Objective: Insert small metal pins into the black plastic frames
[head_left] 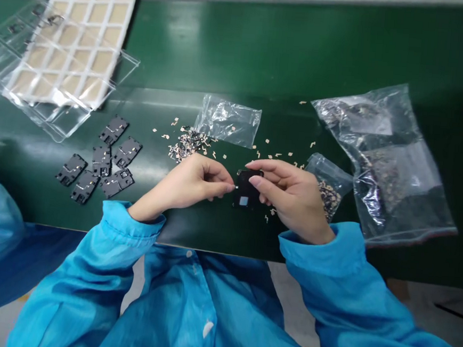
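Black plate (243,190) held at center by right hand (291,199), fingers wrapped narrow around edge. Left hand (182,183) pinched narrow at plate edge; held item too small to tell. Six finished-looking plates (101,160) laid out at 9 o'clock on green surface (289,55); loose metal pieces (188,143) remain at 11 o'clock.

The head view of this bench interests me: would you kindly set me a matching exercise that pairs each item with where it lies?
Items:
1. Black part with a pale square window
2. Group of black plates
3. Heap of small metallic pieces
4. Large clear zip bag

Places:
A. Far right of the green bench
B. Just beyond the left hand
C. Between the left hand and the right hand
D. Further left on the bench, left of the left hand

Pairs: 1-C, 2-D, 3-B, 4-A.
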Demonstrator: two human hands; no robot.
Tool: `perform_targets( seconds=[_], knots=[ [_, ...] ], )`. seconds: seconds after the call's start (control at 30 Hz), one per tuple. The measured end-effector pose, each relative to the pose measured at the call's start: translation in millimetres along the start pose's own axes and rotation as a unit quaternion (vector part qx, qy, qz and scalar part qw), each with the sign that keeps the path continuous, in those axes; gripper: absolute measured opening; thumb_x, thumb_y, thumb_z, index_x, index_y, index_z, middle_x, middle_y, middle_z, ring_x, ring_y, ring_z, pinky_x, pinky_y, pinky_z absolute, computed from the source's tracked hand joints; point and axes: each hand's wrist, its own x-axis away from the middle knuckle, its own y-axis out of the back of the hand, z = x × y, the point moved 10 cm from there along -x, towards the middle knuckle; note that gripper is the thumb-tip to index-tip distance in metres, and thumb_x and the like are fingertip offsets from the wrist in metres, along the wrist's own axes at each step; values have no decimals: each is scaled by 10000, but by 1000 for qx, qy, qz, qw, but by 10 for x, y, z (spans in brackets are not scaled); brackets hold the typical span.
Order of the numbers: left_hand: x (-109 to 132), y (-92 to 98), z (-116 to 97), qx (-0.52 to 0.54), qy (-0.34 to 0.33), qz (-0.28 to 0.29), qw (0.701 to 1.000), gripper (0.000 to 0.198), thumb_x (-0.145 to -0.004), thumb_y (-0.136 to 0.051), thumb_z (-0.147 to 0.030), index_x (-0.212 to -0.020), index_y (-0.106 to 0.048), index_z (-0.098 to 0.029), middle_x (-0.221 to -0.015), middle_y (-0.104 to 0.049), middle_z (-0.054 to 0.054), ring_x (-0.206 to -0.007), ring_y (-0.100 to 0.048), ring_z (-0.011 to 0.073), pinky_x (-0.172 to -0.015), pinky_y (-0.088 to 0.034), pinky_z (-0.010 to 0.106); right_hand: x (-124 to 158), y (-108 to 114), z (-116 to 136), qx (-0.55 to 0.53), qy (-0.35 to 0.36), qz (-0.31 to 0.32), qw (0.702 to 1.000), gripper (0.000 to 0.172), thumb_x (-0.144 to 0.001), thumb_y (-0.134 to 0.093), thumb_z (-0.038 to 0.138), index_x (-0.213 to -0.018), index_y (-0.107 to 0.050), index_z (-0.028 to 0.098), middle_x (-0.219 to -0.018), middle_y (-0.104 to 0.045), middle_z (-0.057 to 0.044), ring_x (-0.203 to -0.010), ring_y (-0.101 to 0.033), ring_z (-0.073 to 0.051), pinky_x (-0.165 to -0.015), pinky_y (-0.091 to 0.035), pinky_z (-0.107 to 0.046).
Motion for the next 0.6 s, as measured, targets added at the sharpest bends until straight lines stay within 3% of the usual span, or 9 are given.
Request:
perform_targets(
  seconds=[0.23, 0.6],
  knots=[
    [-19, -90, 108, 36, 55, 12, 998, 116, -745, -677, -197, -667, -681, -111, -546, -620, -19, -452, -542, 55, -442, -444, 148, 49, 28, 68, 56, 29, -23, 998, 169, -807, -663, 255, -956, -726, 205, -528, -539, 51, -435, -476, -79, -430, -441, -224],
    [-23, -106, 110, 40, 61, 10, 997, 109, -733, -667, -176, -654, -696, -106, -509, -600, -21, -446, -530, 56, -414, -427, 137, 101, 26, 75, 113, 47, -32, 992, 203, -822, -661, 276, -999, -745, 219, -585, -567, 30, -479, -493, -98, -465, -435, -246]
  ],
)
